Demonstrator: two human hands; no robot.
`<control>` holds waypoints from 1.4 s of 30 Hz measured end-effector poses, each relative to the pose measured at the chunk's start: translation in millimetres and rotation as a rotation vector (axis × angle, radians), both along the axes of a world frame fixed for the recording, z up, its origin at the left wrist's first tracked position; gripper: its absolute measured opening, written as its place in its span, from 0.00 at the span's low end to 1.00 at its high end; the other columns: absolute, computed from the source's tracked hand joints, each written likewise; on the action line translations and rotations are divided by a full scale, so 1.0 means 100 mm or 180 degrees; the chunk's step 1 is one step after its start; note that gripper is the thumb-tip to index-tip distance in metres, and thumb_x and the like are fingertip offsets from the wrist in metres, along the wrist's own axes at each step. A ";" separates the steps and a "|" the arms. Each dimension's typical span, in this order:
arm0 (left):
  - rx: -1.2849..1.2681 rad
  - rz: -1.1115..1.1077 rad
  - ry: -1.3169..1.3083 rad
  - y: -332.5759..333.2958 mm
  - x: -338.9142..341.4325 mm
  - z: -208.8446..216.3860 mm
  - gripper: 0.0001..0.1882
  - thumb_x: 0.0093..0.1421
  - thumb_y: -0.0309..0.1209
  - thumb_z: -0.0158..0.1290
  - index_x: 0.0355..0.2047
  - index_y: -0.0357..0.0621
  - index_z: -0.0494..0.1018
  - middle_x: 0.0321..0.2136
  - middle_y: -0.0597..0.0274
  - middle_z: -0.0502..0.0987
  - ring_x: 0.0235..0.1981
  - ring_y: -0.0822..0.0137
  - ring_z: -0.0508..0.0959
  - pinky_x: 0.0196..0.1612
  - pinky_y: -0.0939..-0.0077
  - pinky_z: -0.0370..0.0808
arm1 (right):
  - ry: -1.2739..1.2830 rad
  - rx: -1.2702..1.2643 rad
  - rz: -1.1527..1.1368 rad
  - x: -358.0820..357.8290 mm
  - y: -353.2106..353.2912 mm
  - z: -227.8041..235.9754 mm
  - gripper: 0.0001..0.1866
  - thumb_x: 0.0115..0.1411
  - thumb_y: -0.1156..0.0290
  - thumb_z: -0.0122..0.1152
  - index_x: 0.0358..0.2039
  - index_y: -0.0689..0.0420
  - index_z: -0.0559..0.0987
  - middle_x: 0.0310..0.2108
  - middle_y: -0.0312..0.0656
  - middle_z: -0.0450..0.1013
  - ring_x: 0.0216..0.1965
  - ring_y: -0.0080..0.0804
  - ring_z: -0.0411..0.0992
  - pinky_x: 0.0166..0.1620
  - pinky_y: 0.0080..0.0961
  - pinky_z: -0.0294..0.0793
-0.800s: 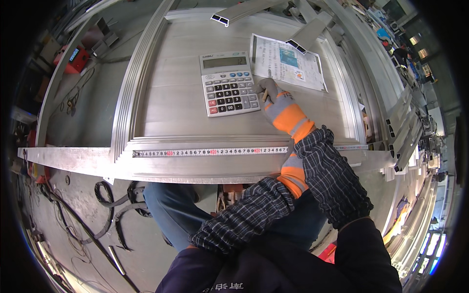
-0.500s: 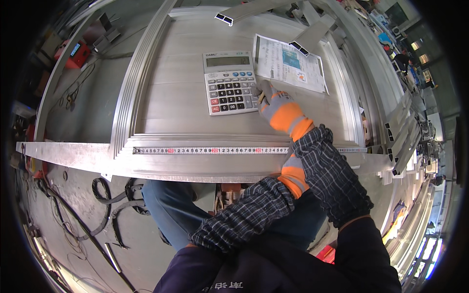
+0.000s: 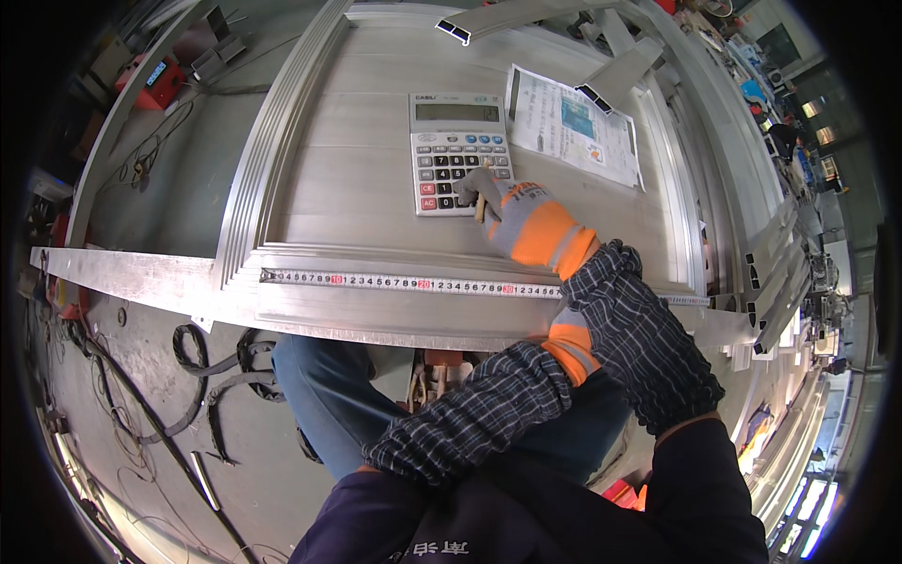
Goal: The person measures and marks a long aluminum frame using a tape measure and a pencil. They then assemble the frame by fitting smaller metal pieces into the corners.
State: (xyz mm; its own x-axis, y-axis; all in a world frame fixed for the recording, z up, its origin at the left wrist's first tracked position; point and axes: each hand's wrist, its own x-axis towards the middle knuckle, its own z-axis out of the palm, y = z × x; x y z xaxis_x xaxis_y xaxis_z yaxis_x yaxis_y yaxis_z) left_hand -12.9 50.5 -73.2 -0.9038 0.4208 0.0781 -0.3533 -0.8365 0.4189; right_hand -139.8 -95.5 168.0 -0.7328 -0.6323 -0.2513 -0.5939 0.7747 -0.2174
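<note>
My right hand (image 3: 517, 216), in a grey and orange glove, reaches over the lower keys of a silver desk calculator (image 3: 458, 141). A thin tan pencil-like stick (image 3: 481, 207) is gripped in its fingers, and a fingertip is at the keys. My left hand (image 3: 571, 340), gloved alike, is mostly covered by my right forearm; only its orange and grey glove shows beside the frame's near edge, and its fingers are hidden. A tape measure (image 3: 395, 281) lies stretched along the near rail of a silver metal frame (image 3: 376, 315), passing behind my right forearm.
Printed sheets (image 3: 545, 132) lie right of the calculator, under the end of a metal profile (image 3: 615, 80). Another profile (image 3: 489, 23) juts in at the top. More profiles (image 3: 775, 263) are stacked at right. Black hoses (image 3: 202, 376) and cables cover the floor at left.
My right hand has moved left, from the calculator's right edge onto its lower keys. The view has shifted slightly. My left hand stays behind my right forearm.
</note>
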 end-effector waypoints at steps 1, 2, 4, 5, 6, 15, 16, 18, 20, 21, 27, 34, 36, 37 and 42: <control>0.0003 0.0000 -0.0004 -0.05 0.00 0.06 0.20 0.82 0.29 0.51 0.70 0.41 0.72 0.64 0.51 0.79 0.62 0.55 0.81 0.66 0.61 0.83 | 0.0077 0.0038 0.0013 0.02 -0.05 0.03 0.25 0.68 0.64 0.60 0.65 0.47 0.71 0.49 0.55 0.84 0.47 0.61 0.83 0.52 0.54 0.82; 0.0018 -0.0005 -0.0012 -0.11 0.00 0.11 0.20 0.81 0.29 0.52 0.70 0.41 0.73 0.64 0.51 0.79 0.62 0.55 0.81 0.66 0.61 0.82 | 0.0150 0.0074 0.0024 0.03 -0.08 0.04 0.22 0.67 0.66 0.60 0.62 0.48 0.74 0.48 0.54 0.84 0.45 0.60 0.83 0.50 0.54 0.82; 0.0104 -0.0013 -0.0008 -0.17 0.01 0.20 0.19 0.81 0.28 0.53 0.69 0.41 0.74 0.63 0.51 0.80 0.63 0.55 0.81 0.67 0.60 0.82 | 0.0477 -0.0488 0.0028 0.10 0.00 -0.03 0.20 0.68 0.66 0.60 0.59 0.48 0.75 0.46 0.54 0.84 0.45 0.59 0.83 0.50 0.54 0.82; 0.0155 -0.0006 -0.0001 -0.20 0.00 0.23 0.19 0.80 0.28 0.54 0.69 0.42 0.74 0.63 0.51 0.80 0.63 0.55 0.81 0.67 0.60 0.82 | 0.0642 -0.0769 0.0034 0.11 0.05 -0.08 0.19 0.68 0.67 0.60 0.58 0.48 0.76 0.45 0.53 0.85 0.45 0.59 0.83 0.50 0.53 0.82; 0.0207 -0.0012 0.0007 -0.20 0.00 0.24 0.19 0.80 0.28 0.55 0.68 0.42 0.75 0.63 0.51 0.80 0.63 0.55 0.81 0.67 0.60 0.82 | 0.0622 -0.1107 -0.0164 0.05 0.13 -0.11 0.18 0.68 0.66 0.60 0.57 0.49 0.77 0.45 0.53 0.84 0.45 0.59 0.83 0.50 0.53 0.82; -0.0103 -0.0235 -0.0059 -0.13 0.04 0.08 0.23 0.82 0.34 0.52 0.73 0.44 0.70 0.66 0.52 0.78 0.65 0.55 0.80 0.69 0.58 0.80 | 0.0236 -0.0018 -0.1134 -0.04 0.55 -0.13 0.37 0.69 0.53 0.55 0.74 0.61 0.71 0.57 0.65 0.82 0.58 0.63 0.80 0.67 0.50 0.77; -0.0123 -0.0306 -0.0127 -0.04 0.01 -0.07 0.23 0.83 0.35 0.51 0.73 0.44 0.70 0.67 0.52 0.77 0.65 0.55 0.80 0.70 0.58 0.80 | 0.0151 0.0068 -0.1010 0.01 0.45 -0.03 0.39 0.69 0.53 0.55 0.75 0.62 0.70 0.58 0.65 0.81 0.59 0.63 0.80 0.67 0.50 0.77; 0.0654 -0.0331 -0.0380 0.15 -0.17 -0.46 0.23 0.85 0.35 0.45 0.74 0.45 0.69 0.68 0.52 0.76 0.64 0.54 0.80 0.70 0.57 0.79 | 0.0065 0.0093 -0.0631 0.07 0.12 0.09 0.41 0.69 0.52 0.55 0.77 0.63 0.68 0.59 0.66 0.80 0.59 0.64 0.80 0.68 0.49 0.76; 0.0983 -0.0297 -0.0256 0.22 -0.24 -0.52 0.23 0.86 0.33 0.40 0.76 0.45 0.67 0.70 0.52 0.75 0.64 0.52 0.79 0.70 0.56 0.79 | 0.0031 0.0045 -0.0464 0.05 0.04 0.06 0.42 0.69 0.52 0.55 0.78 0.62 0.67 0.61 0.67 0.79 0.59 0.64 0.80 0.67 0.49 0.76; 0.0515 -0.0236 -0.0107 0.20 -0.17 -0.39 0.23 0.85 0.34 0.42 0.75 0.46 0.68 0.69 0.52 0.75 0.65 0.53 0.79 0.70 0.57 0.79 | 0.0165 0.0010 -0.0766 0.00 0.20 -0.04 0.41 0.69 0.52 0.55 0.78 0.61 0.68 0.61 0.67 0.80 0.59 0.63 0.80 0.67 0.49 0.77; -0.1270 0.0006 -0.0005 -0.39 0.08 0.44 0.24 0.82 0.40 0.52 0.73 0.48 0.73 0.67 0.54 0.78 0.66 0.56 0.80 0.73 0.61 0.76 | 0.0316 -0.0820 -0.1070 -0.17 0.59 -0.34 0.41 0.64 0.54 0.61 0.75 0.60 0.71 0.55 0.64 0.82 0.55 0.64 0.80 0.63 0.50 0.78; -0.0566 -0.0328 -0.0438 -0.48 0.03 0.48 0.23 0.82 0.34 0.53 0.74 0.47 0.70 0.67 0.53 0.78 0.65 0.55 0.81 0.70 0.59 0.80 | 0.0632 -0.1138 -0.1050 -0.19 0.57 -0.44 0.35 0.61 0.54 0.65 0.65 0.61 0.76 0.46 0.61 0.84 0.47 0.65 0.81 0.55 0.53 0.81; -0.0600 -0.0335 -0.0408 -0.45 0.03 0.48 0.23 0.82 0.34 0.52 0.74 0.47 0.70 0.67 0.53 0.78 0.66 0.55 0.80 0.71 0.59 0.79 | 0.0783 -0.1309 -0.1059 -0.21 0.61 -0.49 0.31 0.62 0.55 0.65 0.61 0.59 0.78 0.46 0.60 0.84 0.46 0.65 0.82 0.54 0.52 0.81; -0.0522 -0.0357 -0.0414 -0.45 0.03 0.47 0.23 0.82 0.34 0.51 0.74 0.47 0.71 0.68 0.53 0.78 0.66 0.54 0.80 0.71 0.59 0.79 | 0.0824 -0.1427 -0.1039 -0.20 0.60 -0.49 0.28 0.62 0.57 0.65 0.59 0.58 0.79 0.46 0.60 0.84 0.45 0.65 0.82 0.53 0.52 0.82; -0.0463 -0.0639 0.0096 -0.49 -0.06 0.49 0.22 0.84 0.34 0.48 0.73 0.47 0.72 0.69 0.50 0.76 0.69 0.52 0.77 0.75 0.56 0.75 | 0.1034 -0.2484 -0.0636 -0.11 0.56 -0.23 0.15 0.67 0.70 0.63 0.54 0.51 0.80 0.43 0.56 0.83 0.42 0.62 0.82 0.48 0.47 0.83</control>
